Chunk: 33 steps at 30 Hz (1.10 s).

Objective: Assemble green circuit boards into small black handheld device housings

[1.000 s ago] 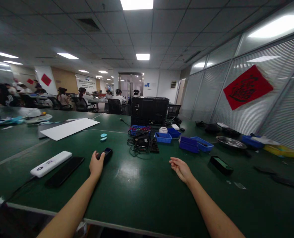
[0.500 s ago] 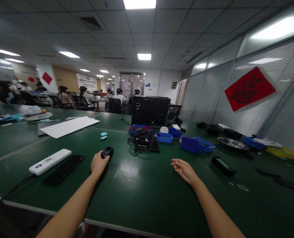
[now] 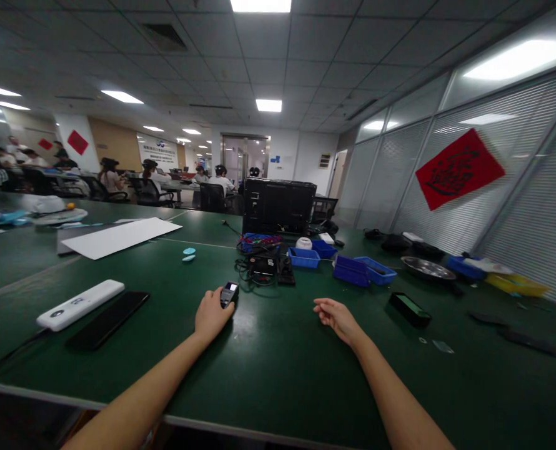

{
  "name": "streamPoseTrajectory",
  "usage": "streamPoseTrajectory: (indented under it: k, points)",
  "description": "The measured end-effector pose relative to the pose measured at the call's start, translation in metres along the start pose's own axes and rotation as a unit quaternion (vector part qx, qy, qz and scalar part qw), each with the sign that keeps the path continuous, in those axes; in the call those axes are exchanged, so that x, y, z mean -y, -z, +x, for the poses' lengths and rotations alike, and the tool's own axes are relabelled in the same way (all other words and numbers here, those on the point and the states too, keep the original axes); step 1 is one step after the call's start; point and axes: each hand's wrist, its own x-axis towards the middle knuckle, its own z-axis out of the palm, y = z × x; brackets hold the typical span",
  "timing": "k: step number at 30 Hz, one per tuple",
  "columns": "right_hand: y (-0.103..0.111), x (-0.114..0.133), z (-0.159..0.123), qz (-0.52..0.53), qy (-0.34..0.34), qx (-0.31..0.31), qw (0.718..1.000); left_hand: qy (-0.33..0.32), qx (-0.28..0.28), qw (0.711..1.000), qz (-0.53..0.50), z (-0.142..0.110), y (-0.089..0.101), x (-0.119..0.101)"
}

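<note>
My left hand (image 3: 212, 315) is closed around a small black handheld device with a screen and buttons (image 3: 230, 294), at the middle of the green table. Its screen is lit, and the lower part is hidden by my fingers. My right hand (image 3: 337, 317) is to the right of it, over the table, with fingers loosely bent and slightly apart. Nothing shows in it. To the left lie a black phone-like slab (image 3: 108, 320) and a white power strip-like bar with a cable (image 3: 81, 304). A black open box with a green inside (image 3: 410, 310) sits right of my right hand.
Beyond my hands lie tangled black cables and a black adapter (image 3: 262, 265), blue trays (image 3: 304, 257), a baseball (image 3: 303, 243) and a black monitor-like casing (image 3: 278, 206). A metal dish (image 3: 428, 269) is at right, white sheets (image 3: 123, 237) at left. People sit in the background.
My left hand has moved right across the table with the black device, which is now turned more upright in view. The right hand keeps its pose. The view has shifted slightly.
</note>
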Motion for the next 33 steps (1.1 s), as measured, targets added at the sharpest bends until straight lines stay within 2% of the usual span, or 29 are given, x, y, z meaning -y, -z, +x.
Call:
streamPoseTrajectory:
  k: [6, 14, 17, 20, 22, 23, 25, 27, 30, 33]
  points:
    - [0.002, -0.003, 0.003, -0.003, 0.004, 0.006, 1.000, -0.041, 0.029, 0.998, -0.023, -0.015, -0.020, -0.048]
    - [0.002, -0.004, 0.004, 0.004, 0.006, -0.002, 1.000, -0.112, 0.077, 0.985, -0.108, -0.032, -0.060, -0.121]
    - [0.000, -0.005, 0.005, -0.002, 0.019, -0.056, 0.998, -0.167, 0.117, 0.961, -0.185, -0.035, -0.069, -0.131]
    - [-0.008, -0.006, 0.004, -0.092, 0.043, -0.121, 0.987, -0.218, 0.163, 0.933, -0.236, -0.032, -0.074, -0.127]
    - [-0.019, -0.009, 0.001, -0.213, 0.067, -0.126, 0.967, -0.224, 0.181, 0.924, -0.250, -0.029, -0.076, -0.123]
    - [-0.026, -0.010, -0.001, -0.284, 0.090, -0.123, 0.947, -0.220, 0.185, 0.923, -0.256, -0.028, -0.077, -0.120]
    - [-0.039, -0.013, -0.005, -0.428, 0.126, -0.129, 0.885, -0.208, 0.183, 0.921, -0.273, -0.026, -0.079, -0.118]
    - [-0.048, -0.014, -0.008, -0.525, 0.105, -0.148, 0.832, -0.192, 0.181, 0.921, -0.288, -0.025, -0.079, -0.117]
    - [-0.047, -0.011, -0.009, -0.587, 0.042, -0.176, 0.789, -0.169, 0.190, 0.921, -0.297, -0.025, -0.078, -0.118]
    - [-0.030, -0.003, -0.008, -0.605, 0.003, -0.213, 0.767, -0.160, 0.197, 0.921, -0.297, -0.026, -0.075, -0.119]
